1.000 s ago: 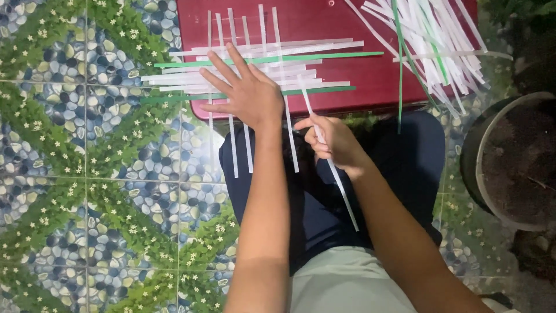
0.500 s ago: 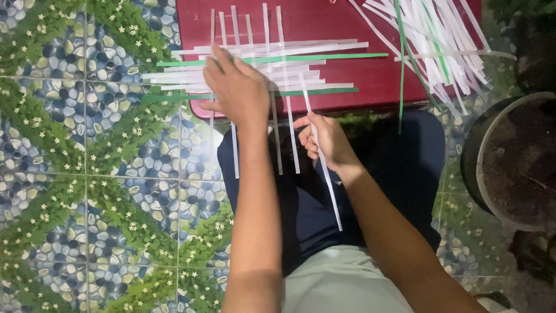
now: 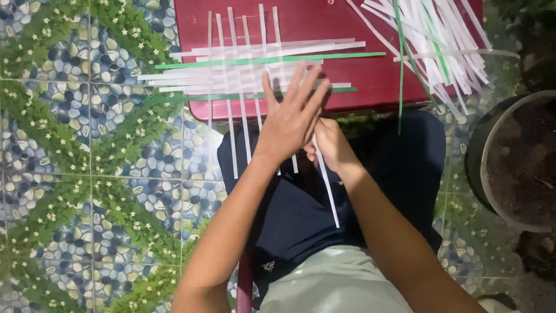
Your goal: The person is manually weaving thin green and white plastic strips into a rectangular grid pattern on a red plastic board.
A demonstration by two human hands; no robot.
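At the centre of the frame, the left hand (image 3: pixel 291 119) is held flat with its fingers spread wide, gripping nothing, over the lower edge of a woven mat of thin white and green plastic strips (image 3: pixel 255 72). Just right of it and partly hidden behind it, the right hand (image 3: pixel 329 145) is closed around one long white strip (image 3: pixel 327 185) that slants down over the dark blue shorts (image 3: pixel 301 214). The mat lies on a dark red worktop (image 3: pixel 324 23) in the upper middle. A loose heap of white and green strips (image 3: pixel 434 40) is seen at the upper right. A dark round pot of soil (image 3: pixel 515 156) stands at the right edge, on a pebble-patterned tiled floor (image 3: pixel 87 174).
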